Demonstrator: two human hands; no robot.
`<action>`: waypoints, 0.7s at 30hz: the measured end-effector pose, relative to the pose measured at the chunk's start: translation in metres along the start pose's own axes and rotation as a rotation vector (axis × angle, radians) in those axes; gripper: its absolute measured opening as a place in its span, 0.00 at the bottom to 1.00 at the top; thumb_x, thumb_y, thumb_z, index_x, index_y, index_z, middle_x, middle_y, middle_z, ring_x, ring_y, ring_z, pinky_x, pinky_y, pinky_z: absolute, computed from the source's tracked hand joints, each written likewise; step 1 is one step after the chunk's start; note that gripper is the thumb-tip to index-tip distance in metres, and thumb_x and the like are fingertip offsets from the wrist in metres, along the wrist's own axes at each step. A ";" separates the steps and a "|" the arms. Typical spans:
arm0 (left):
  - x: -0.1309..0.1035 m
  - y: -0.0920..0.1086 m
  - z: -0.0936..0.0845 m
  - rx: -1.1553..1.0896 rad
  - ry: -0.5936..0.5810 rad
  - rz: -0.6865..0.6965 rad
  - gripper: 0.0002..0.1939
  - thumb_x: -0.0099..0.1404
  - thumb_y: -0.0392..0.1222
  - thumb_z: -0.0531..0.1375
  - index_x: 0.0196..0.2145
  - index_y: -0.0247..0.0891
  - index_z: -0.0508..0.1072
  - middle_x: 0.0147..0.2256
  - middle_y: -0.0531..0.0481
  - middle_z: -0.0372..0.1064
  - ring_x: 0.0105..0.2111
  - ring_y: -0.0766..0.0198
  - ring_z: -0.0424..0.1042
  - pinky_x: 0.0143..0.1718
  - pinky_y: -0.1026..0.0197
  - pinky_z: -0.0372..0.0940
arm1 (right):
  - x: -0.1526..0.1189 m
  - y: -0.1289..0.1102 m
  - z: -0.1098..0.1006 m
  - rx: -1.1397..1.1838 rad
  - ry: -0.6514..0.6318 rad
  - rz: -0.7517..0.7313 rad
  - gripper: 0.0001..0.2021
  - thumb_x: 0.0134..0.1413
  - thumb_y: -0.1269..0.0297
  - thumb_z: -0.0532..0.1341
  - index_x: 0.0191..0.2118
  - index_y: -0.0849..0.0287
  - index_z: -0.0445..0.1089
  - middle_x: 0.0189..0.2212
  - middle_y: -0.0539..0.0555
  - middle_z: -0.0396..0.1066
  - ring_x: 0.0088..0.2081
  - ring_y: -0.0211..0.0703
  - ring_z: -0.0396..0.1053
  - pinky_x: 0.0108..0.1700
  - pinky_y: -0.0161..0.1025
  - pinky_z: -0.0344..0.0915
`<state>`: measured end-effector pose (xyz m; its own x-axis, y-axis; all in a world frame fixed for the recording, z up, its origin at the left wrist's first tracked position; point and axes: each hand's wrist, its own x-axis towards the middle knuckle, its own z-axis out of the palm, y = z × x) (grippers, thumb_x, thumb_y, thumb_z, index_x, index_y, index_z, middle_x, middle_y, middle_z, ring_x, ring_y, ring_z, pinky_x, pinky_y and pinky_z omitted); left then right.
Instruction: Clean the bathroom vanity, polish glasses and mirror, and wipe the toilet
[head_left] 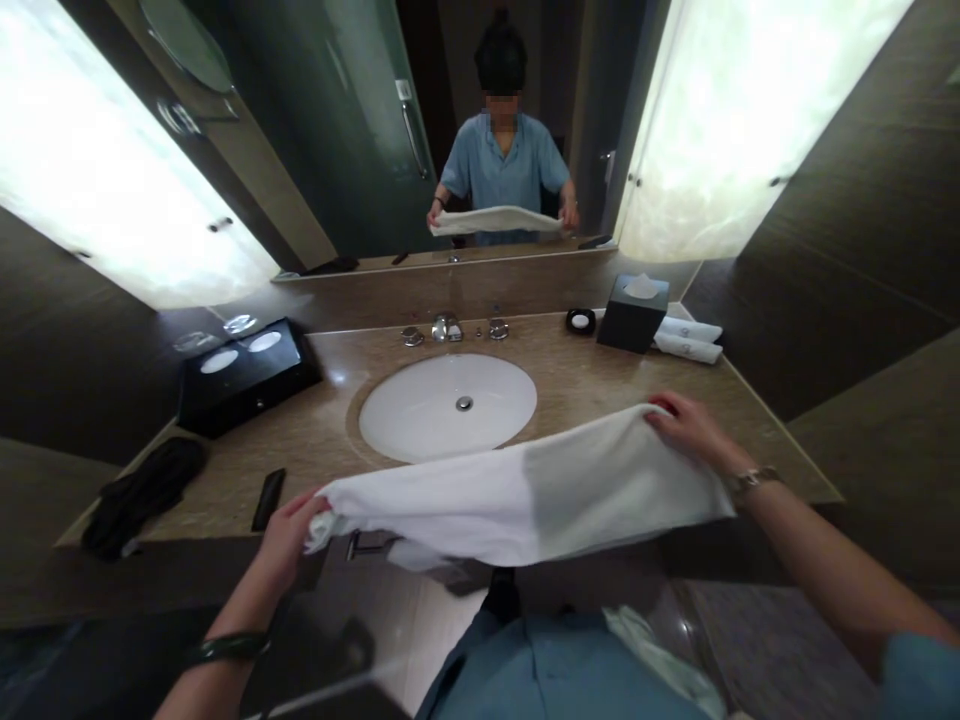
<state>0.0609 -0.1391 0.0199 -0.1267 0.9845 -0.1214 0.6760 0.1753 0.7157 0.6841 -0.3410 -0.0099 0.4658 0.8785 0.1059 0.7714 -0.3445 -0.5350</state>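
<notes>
A white towel [480, 505] is stretched out in the air between my two hands, in front of the counter's front edge. My left hand [289, 535] grips its left end, where the cloth bunches up below my fingers. At the upper right corner, my right hand [686, 428] pinches the cloth between thumb and fingers. The towel sags a little along its lower edge and hides part of the counter edge. Just beyond it lies the oval white sink [405, 400]. The mirror [360, 180] shows a person in a blue shirt holding the same towel.
A chrome faucet [447, 327] stands behind the sink. At right are a black tissue box [634, 315], rolled white towels [686, 347] and a small black dish [580, 321]. A black box [247, 385], dark cloth bundle [146, 490] and black flat object [268, 499] sit at left.
</notes>
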 end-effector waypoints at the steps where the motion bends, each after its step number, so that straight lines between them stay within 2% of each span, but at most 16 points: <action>1: 0.013 -0.008 0.011 0.067 -0.007 0.018 0.33 0.47 0.55 0.57 0.45 0.28 0.75 0.41 0.32 0.77 0.40 0.44 0.76 0.41 0.47 0.73 | 0.000 -0.004 0.017 -0.072 -0.001 0.002 0.16 0.56 0.66 0.60 0.49 0.64 0.73 0.46 0.67 0.74 0.47 0.56 0.71 0.51 0.50 0.67; 3: 0.023 -0.019 0.037 0.270 0.076 0.165 0.39 0.54 0.57 0.55 0.54 0.22 0.71 0.54 0.24 0.69 0.55 0.37 0.69 0.56 0.40 0.65 | -0.018 -0.018 0.056 -0.150 0.008 -0.020 0.16 0.57 0.69 0.59 0.50 0.67 0.73 0.49 0.69 0.71 0.51 0.58 0.68 0.56 0.53 0.65; 5: 0.009 -0.023 0.066 0.454 0.165 0.390 0.40 0.62 0.58 0.51 0.58 0.20 0.69 0.60 0.23 0.62 0.61 0.35 0.61 0.62 0.37 0.59 | -0.058 -0.033 0.094 -0.180 -0.038 -0.125 0.15 0.58 0.68 0.59 0.49 0.64 0.75 0.49 0.67 0.71 0.52 0.58 0.67 0.58 0.55 0.64; 6: -0.005 -0.024 0.081 0.495 0.136 0.490 0.38 0.65 0.58 0.50 0.59 0.22 0.69 0.61 0.25 0.61 0.62 0.36 0.61 0.62 0.37 0.58 | -0.081 -0.039 0.110 -0.195 -0.076 -0.204 0.16 0.57 0.67 0.61 0.51 0.62 0.74 0.51 0.66 0.70 0.54 0.59 0.66 0.60 0.56 0.63; 7: -0.022 -0.024 0.097 0.517 0.059 0.579 0.35 0.67 0.57 0.50 0.59 0.25 0.69 0.61 0.28 0.62 0.61 0.38 0.62 0.62 0.37 0.58 | -0.103 -0.045 0.123 -0.215 -0.110 -0.278 0.20 0.55 0.67 0.62 0.55 0.60 0.73 0.56 0.66 0.68 0.58 0.60 0.63 0.63 0.59 0.60; 9: -0.058 -0.023 0.131 0.535 -0.160 0.750 0.30 0.66 0.53 0.56 0.60 0.33 0.70 0.62 0.33 0.63 0.63 0.40 0.60 0.65 0.36 0.55 | -0.138 -0.051 0.139 -0.266 -0.139 -0.358 0.32 0.50 0.72 0.63 0.63 0.57 0.67 0.65 0.64 0.59 0.66 0.63 0.54 0.68 0.65 0.49; 11: -0.083 -0.018 0.163 0.571 -0.317 0.864 0.34 0.62 0.47 0.62 0.64 0.36 0.67 0.67 0.36 0.57 0.68 0.38 0.51 0.68 0.32 0.44 | -0.151 -0.051 0.143 -0.311 -0.133 -0.340 0.39 0.46 0.79 0.58 0.67 0.54 0.62 0.69 0.62 0.54 0.70 0.61 0.48 0.70 0.67 0.43; 12: -0.089 -0.013 0.176 0.591 -0.361 0.897 0.37 0.60 0.45 0.63 0.66 0.36 0.64 0.69 0.37 0.53 0.70 0.37 0.47 0.69 0.30 0.39 | -0.151 -0.049 0.141 -0.312 -0.141 -0.323 0.41 0.45 0.82 0.55 0.68 0.53 0.62 0.69 0.62 0.54 0.71 0.59 0.48 0.70 0.67 0.43; 15: -0.085 0.007 0.199 0.628 -0.455 0.924 0.46 0.55 0.41 0.66 0.69 0.32 0.59 0.71 0.35 0.46 0.71 0.36 0.41 0.69 0.28 0.33 | -0.136 -0.039 0.127 -0.226 -0.225 -0.313 0.41 0.46 0.85 0.49 0.66 0.51 0.65 0.68 0.60 0.57 0.70 0.53 0.53 0.69 0.66 0.48; 18: -0.073 0.030 0.198 0.628 -0.571 0.912 0.45 0.52 0.37 0.65 0.68 0.34 0.62 0.71 0.36 0.48 0.71 0.37 0.43 0.68 0.29 0.39 | -0.126 -0.025 0.110 -0.081 -0.264 -0.318 0.32 0.54 0.82 0.49 0.60 0.53 0.72 0.66 0.59 0.61 0.68 0.50 0.58 0.68 0.59 0.56; 21: -0.072 0.043 0.184 0.576 -0.655 0.852 0.39 0.52 0.31 0.59 0.64 0.40 0.68 0.69 0.44 0.56 0.70 0.42 0.48 0.68 0.31 0.45 | -0.128 -0.008 0.103 0.019 -0.242 -0.285 0.21 0.58 0.75 0.57 0.53 0.53 0.77 0.64 0.59 0.64 0.66 0.52 0.62 0.66 0.56 0.61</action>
<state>0.2322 -0.2006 -0.0672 0.7923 0.5747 -0.2050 0.6079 -0.7146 0.3462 0.5733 -0.4169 -0.1050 0.1155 0.9919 0.0527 0.8462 -0.0705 -0.5282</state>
